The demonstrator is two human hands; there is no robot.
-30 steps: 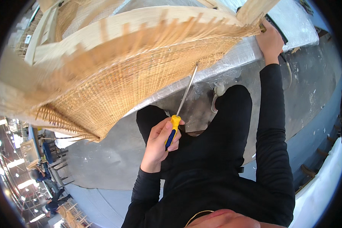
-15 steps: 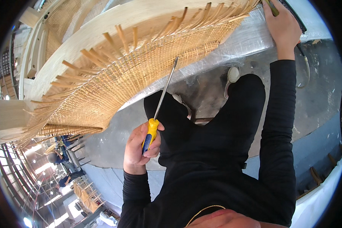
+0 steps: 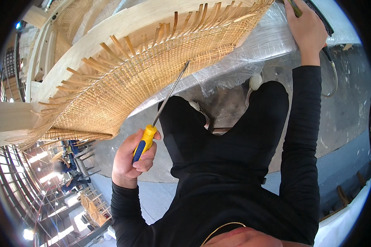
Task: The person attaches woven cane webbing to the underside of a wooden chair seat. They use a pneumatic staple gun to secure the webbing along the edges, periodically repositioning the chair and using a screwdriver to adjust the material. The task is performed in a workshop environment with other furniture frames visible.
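A yellow-and-blue screwdriver (image 3: 149,132) slants up toward fringed, tan woven cane (image 3: 121,88).

Beneath me I see a grey floor (image 3: 350,90), scuffed and flecked with pale marks, and beyond its curved edge a blue-grey strip of ground (image 3: 342,160). Far off to my left stands light wooden furniture (image 3: 94,210), too small to make out piece by piece. Around there, bright patches of light (image 3: 39,157) show among dark bars; whether windows or lamps, I can't tell.
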